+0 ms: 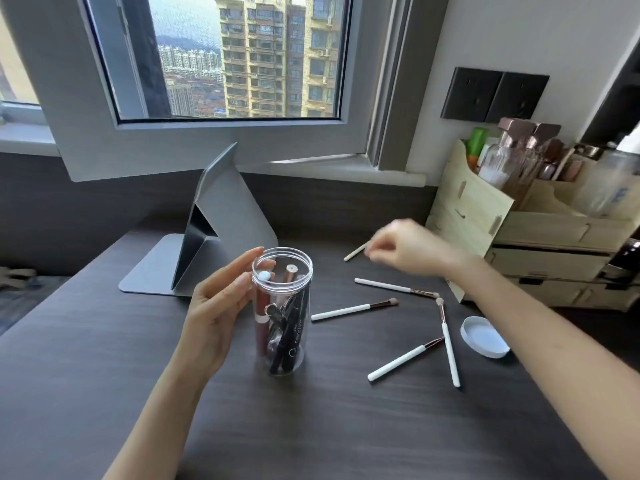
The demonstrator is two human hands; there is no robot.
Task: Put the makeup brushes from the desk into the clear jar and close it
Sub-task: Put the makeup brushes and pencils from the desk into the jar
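The left hand (221,306) is reaching in from the lower left on a bare forearm, palm turned rightward, fingers (242,271) extended and slightly spread, pointing up and away. The thumb is lying lower, toward the right. The hand is sitting open, gripping nothing. The right hand (408,247) is stretching forward from the lower right on a long bare arm, wrist bent leftward, knuckles up. Its fingers are curling inward toward the thumb in a pinch. It is blurred, so its grip is unclear.
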